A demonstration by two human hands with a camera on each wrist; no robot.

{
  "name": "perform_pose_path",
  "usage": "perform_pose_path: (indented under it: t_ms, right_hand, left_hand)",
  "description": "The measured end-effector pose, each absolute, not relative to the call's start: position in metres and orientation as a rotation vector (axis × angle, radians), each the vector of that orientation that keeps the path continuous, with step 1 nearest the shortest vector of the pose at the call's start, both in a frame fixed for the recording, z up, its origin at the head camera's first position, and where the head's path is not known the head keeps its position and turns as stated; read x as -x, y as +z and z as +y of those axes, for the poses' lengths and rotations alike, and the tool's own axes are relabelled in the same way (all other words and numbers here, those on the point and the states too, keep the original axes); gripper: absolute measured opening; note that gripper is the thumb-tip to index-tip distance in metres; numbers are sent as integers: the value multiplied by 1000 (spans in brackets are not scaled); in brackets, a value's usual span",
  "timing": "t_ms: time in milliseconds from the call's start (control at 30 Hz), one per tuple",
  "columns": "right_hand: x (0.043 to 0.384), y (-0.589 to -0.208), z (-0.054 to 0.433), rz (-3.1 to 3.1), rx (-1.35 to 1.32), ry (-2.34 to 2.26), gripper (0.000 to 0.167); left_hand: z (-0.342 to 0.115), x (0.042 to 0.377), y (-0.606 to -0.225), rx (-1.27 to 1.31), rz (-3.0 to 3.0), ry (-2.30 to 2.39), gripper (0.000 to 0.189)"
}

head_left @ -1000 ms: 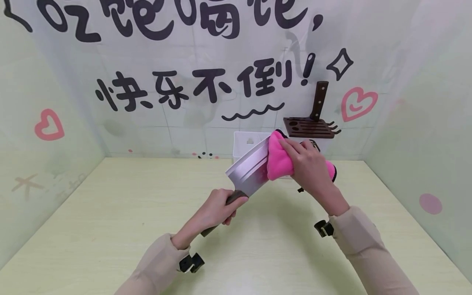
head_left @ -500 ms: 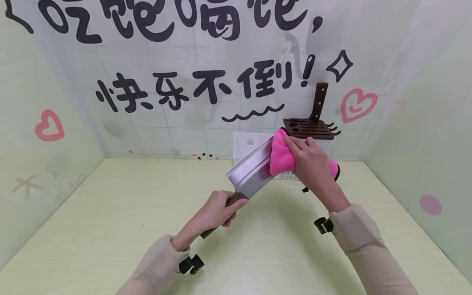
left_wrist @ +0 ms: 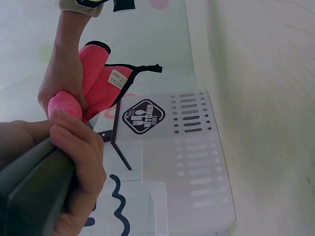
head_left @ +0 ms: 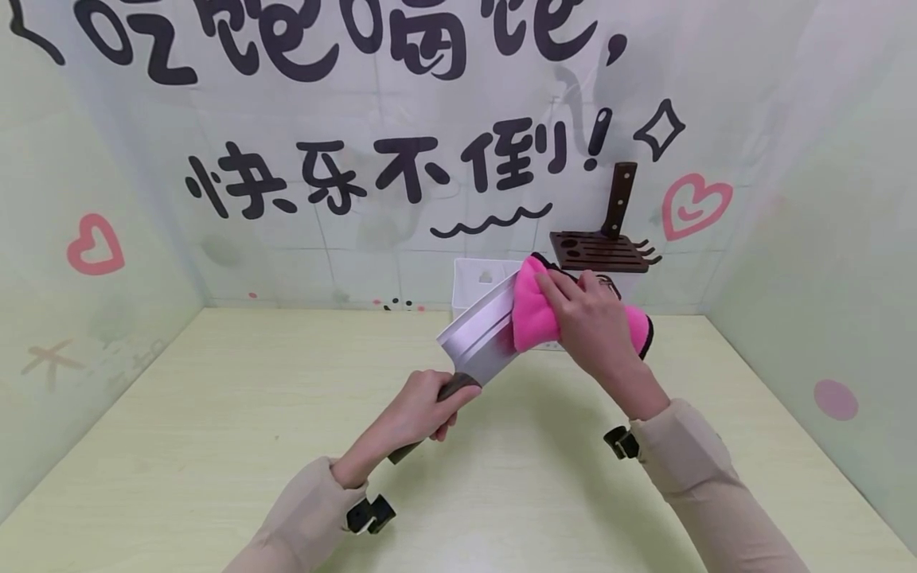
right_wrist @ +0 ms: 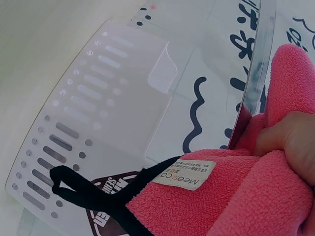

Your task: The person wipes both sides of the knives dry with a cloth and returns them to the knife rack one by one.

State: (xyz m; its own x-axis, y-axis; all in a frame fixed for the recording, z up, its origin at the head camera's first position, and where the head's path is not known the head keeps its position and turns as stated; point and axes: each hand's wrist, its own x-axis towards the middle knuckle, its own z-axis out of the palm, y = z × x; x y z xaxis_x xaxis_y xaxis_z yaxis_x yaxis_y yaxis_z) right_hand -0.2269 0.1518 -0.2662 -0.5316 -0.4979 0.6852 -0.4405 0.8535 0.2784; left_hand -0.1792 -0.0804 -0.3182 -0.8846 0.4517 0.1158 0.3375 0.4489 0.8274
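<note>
My left hand (head_left: 426, 404) grips the dark handle of a cleaver (head_left: 476, 334), its broad steel blade raised over the table and slanting up to the right. A pink towel (head_left: 536, 309) with black edging is bunched in my right hand (head_left: 598, 322), folded over the far part of the blade. The towel hides the blade's tip. In the right wrist view, a black hanging loop and a white label show on the towel (right_wrist: 236, 191), beside the blade (right_wrist: 257, 64). The left wrist view shows the handle (left_wrist: 37, 184) close up inside my left fingers.
Behind the towel, against the back wall, stands a white slotted knife holder (left_wrist: 192, 147) with a kitchen logo. Its dark brown slotted top (head_left: 598, 251) holds another knife, handle (head_left: 619, 199) up, and has hooks at the right. The pale wooden table (head_left: 286, 382) meets walls on three sides.
My right hand slides the towel up and right along the blade, then back down and left toward the handle. The left hand and cleaver stay nearly still.
</note>
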Motion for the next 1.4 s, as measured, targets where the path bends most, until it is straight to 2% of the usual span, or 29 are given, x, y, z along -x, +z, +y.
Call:
perform_pose_path:
  t_ms: [167, 433, 967, 1400]
  right_hand:
    - [224, -268, 146, -2221, -699, -119, 61]
    - [219, -272, 135, -2170, -759, -150, 54]
    - [204, -280, 109, -2107, -864, -256, 53]
    - [197, -279, 100, -2129, -986, -213, 54]
  left_hand:
    - [-81, 179, -319, -686, 2575, 1410, 34]
    - [-80, 180, -319, -666, 2560, 1412, 32]
    - [-80, 182, -320, -647, 2554, 1403, 30]
    - [-79, 183, -320, -701, 2584, 1379, 20]
